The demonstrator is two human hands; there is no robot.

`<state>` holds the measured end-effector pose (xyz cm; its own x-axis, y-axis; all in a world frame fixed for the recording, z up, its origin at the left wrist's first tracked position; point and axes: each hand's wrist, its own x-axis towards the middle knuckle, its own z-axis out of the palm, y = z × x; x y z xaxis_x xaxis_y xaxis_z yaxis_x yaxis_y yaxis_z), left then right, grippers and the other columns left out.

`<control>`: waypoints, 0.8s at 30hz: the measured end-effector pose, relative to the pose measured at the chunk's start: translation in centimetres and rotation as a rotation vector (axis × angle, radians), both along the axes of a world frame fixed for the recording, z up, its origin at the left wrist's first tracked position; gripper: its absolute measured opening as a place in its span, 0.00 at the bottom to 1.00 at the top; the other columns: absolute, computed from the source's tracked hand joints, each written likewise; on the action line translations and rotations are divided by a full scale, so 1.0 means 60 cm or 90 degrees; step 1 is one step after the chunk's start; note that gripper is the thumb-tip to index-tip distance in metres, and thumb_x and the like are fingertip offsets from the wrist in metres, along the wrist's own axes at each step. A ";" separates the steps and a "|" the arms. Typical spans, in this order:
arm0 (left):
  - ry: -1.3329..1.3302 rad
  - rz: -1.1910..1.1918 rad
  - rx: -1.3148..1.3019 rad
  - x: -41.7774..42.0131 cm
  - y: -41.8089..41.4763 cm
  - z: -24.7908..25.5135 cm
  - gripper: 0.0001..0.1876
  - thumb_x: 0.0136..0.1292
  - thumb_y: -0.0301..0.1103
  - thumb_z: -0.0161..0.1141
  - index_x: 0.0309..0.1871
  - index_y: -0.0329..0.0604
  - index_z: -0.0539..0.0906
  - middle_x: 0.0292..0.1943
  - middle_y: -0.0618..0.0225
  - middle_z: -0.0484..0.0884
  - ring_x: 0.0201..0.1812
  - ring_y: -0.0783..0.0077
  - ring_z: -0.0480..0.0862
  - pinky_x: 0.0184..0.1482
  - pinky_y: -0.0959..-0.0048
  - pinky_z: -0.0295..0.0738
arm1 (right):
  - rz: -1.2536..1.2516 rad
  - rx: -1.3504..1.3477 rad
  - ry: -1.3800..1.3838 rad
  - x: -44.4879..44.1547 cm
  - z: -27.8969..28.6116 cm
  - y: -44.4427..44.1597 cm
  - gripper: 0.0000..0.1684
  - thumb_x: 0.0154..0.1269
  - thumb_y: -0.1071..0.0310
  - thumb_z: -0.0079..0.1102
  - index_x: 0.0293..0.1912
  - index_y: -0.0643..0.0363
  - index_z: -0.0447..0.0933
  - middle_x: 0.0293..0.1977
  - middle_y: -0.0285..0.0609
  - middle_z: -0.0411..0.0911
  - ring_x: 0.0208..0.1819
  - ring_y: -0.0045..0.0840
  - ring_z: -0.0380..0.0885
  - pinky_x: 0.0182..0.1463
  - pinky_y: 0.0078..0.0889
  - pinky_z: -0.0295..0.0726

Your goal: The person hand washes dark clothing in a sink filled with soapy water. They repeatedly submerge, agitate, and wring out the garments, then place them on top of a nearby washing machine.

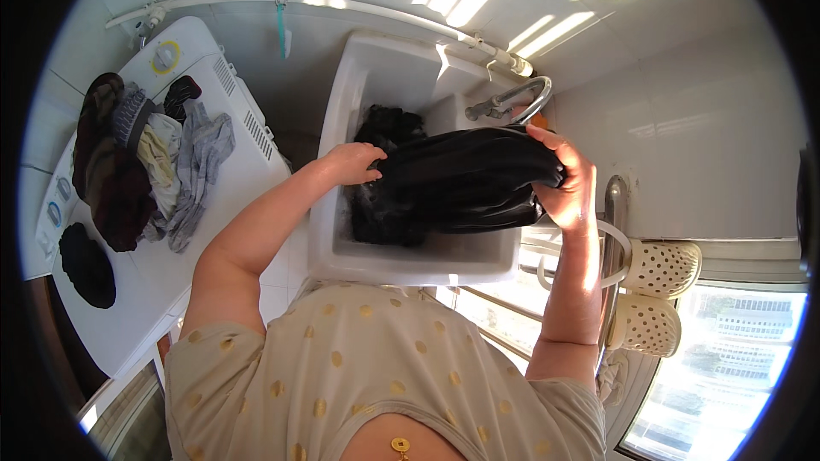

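Observation:
A dark, wet-looking garment (474, 179) is stretched across the white laundry sink (410, 269). My right hand (570, 182) grips its bunched end at the sink's right side, below the tap. At the other end, my left hand (355, 163) has its thumb and fingers closed on the fabric's edge near the left rim. More black cloth (391, 125) lies in the basin behind the garment, with some suds on it. Part of the basin floor is hidden under the fabric.
A curved metal tap (541, 93) reaches over the sink's back right. Left stands a white washing machine (160, 294) with a heap of clothes (128, 173) and a separate black cloth (88, 266) on its top. Cream perforated baskets (663, 269) hang by the window at right.

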<state>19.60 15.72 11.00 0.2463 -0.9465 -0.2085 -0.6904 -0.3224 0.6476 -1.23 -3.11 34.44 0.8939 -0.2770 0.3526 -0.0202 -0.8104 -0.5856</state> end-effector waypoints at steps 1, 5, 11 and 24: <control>-0.012 0.018 -0.014 0.004 -0.002 0.010 0.26 0.59 0.41 0.61 0.60 0.44 0.72 0.55 0.57 0.76 0.56 0.56 0.75 0.56 0.64 0.72 | 0.013 -0.041 -0.018 -0.002 0.021 0.001 0.31 0.39 0.89 0.62 0.49 0.61 0.78 0.41 0.43 0.81 0.45 0.25 0.80 0.49 0.24 0.77; 0.121 0.093 -0.247 0.011 -0.034 0.110 0.39 0.57 0.48 0.64 0.68 0.45 0.61 0.63 0.55 0.68 0.61 0.56 0.71 0.60 0.64 0.68 | -0.022 -0.070 0.035 0.013 0.087 0.026 0.33 0.36 0.88 0.62 0.48 0.58 0.79 0.43 0.43 0.81 0.48 0.30 0.80 0.51 0.27 0.78; 0.254 -0.150 -0.501 -0.060 -0.092 0.284 0.62 0.43 0.43 0.76 0.74 0.52 0.39 0.68 0.58 0.62 0.67 0.56 0.63 0.68 0.62 0.56 | 0.006 -0.261 0.220 0.046 0.076 0.058 0.35 0.35 0.80 0.68 0.49 0.56 0.69 0.46 0.43 0.75 0.43 0.42 0.78 0.45 0.36 0.80; 0.195 -0.002 -0.121 -0.150 -0.047 -0.069 0.33 0.42 0.28 0.67 0.56 0.38 0.70 0.49 0.52 0.77 0.53 0.52 0.76 0.55 0.64 0.71 | -0.235 0.365 0.406 -0.101 -0.343 -0.022 0.31 0.64 0.43 0.52 0.53 0.59 0.74 0.50 0.48 0.76 0.54 0.32 0.73 0.59 0.32 0.68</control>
<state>10.58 12.93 6.88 0.1968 -0.9761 -0.0924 -0.4554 -0.1744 0.8730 -7.30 -4.43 13.87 0.6925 -0.5620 -0.4525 -0.6739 -0.2799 -0.6837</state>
